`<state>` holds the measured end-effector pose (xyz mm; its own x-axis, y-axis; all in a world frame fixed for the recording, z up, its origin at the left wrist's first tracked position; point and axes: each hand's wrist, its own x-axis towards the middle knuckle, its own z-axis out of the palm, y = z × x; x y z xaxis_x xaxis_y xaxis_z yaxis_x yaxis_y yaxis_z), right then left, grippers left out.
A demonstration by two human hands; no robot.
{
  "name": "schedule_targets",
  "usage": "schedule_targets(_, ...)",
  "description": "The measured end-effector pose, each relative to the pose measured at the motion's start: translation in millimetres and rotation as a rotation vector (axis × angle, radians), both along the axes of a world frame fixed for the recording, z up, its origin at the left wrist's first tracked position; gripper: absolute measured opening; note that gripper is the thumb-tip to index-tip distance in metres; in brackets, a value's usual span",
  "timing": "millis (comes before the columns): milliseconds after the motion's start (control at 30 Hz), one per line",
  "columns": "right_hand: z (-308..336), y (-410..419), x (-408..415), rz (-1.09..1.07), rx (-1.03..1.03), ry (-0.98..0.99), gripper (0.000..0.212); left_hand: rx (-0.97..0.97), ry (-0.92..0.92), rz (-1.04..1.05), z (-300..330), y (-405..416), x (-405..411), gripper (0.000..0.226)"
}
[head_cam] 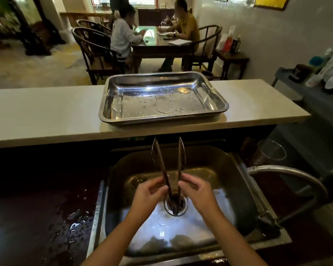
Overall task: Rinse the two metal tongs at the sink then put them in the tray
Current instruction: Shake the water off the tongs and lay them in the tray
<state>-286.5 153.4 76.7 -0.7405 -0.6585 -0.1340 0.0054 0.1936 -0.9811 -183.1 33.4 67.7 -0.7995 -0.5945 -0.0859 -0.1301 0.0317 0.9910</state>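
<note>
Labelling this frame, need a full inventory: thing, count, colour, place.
tongs: one visible, dark metal, held over the sink, tips toward the tray
tray: one, steel, wet, on the counter ledge
counter ledge: one, cream, behind the sink
sink: one, steel, centre foreground
faucet: one, steel, right of the sink
plastic cup: one, clear, right of the sink
seated people: two, at a far dark table
left hand: grips one tong arm
right hand: grips the other arm

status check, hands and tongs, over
Left hand and right hand grip dark metal tongs above steel sink. Rectangular steel tray wet, holds no tongs. Path clear.
</note>
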Motion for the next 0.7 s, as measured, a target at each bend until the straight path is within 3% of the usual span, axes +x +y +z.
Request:
schedule_targets(233, 95, -32, -22, -0.004, -0.203, 0.292, 0.032, -0.214, 0.25, 0.031, 95, -33, -14, 0.033)
schedule_targets(367, 161, -66, -58, 0.007, -0.241, 0.394, 0.024, -0.281, 0.25, 0.005, 164, -66, -43, 0.026)
schedule_targets(533, 229, -116, -106, -0.008, -0.221, 0.394, 0.027, -0.232, 0.249, 0.054, 229, -105, -96, 0.012)
schedule_targets(700, 256, -156, -146, -0.035, -0.175, 0.343, 0.026, -0.173, 0.192, 0.054, 257, -145, -141, 0.011)
